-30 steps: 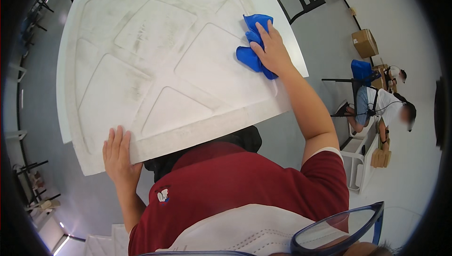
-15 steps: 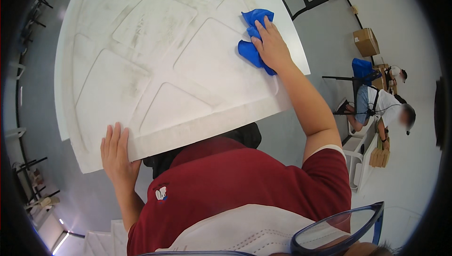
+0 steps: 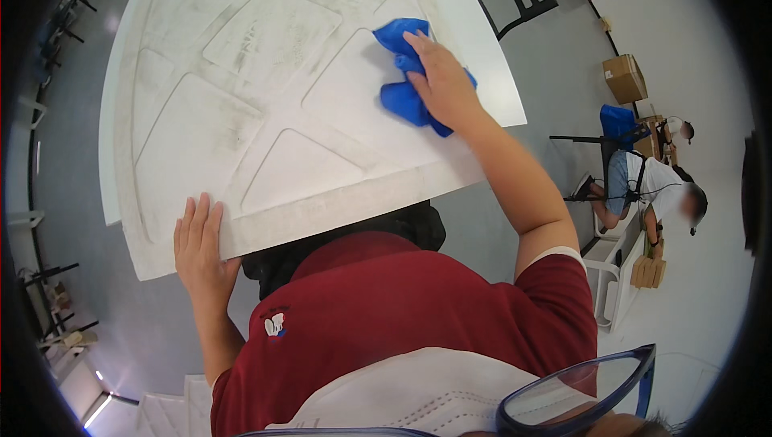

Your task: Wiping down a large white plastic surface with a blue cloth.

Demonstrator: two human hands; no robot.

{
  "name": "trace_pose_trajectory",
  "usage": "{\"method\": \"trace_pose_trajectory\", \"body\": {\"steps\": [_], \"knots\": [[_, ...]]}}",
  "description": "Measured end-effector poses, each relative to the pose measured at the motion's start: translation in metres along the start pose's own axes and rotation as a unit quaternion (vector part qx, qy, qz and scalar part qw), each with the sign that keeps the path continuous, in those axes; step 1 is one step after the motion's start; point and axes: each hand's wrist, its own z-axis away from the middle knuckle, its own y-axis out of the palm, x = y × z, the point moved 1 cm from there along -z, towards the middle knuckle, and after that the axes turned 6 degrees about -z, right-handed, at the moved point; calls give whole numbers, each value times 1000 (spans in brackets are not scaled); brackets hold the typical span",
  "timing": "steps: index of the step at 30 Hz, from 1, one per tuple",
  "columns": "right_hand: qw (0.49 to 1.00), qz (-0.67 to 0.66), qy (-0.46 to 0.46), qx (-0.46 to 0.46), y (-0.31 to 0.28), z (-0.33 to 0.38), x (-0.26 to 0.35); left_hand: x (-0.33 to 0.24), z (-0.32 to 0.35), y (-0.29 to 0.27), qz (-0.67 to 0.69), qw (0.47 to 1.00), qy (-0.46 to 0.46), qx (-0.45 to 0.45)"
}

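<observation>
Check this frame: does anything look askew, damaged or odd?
Yes. Dark smudges mark the white panel, most noticeably around its upper middle, contrasting with the cleaner area beside the blue cloth. The panel also overhangs the table on the near side. No spill or break is visible.

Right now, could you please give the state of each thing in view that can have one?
Blue cloth: crumpled, beneath the right hand.
White panel: smudged grey, lying on the table, overhanging its near edge.
Right hand: spread over the cloth.
Left hand: open, resting at the panel's near-left corner.
</observation>
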Motion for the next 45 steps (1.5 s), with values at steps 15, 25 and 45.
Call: {"method": "trace_pose_trajectory", "body": {"steps": [15, 25, 45], "knots": [[996, 39, 50, 62, 40, -49, -11, 1, 2, 1, 9, 1000, -10, -11], [991, 26, 132, 23, 71, -126, -47, 2, 4, -3, 19, 999, -29, 4], [973, -71, -183, 121, 87, -110, 117, 3, 3, -3, 31, 999, -36, 9]]}}
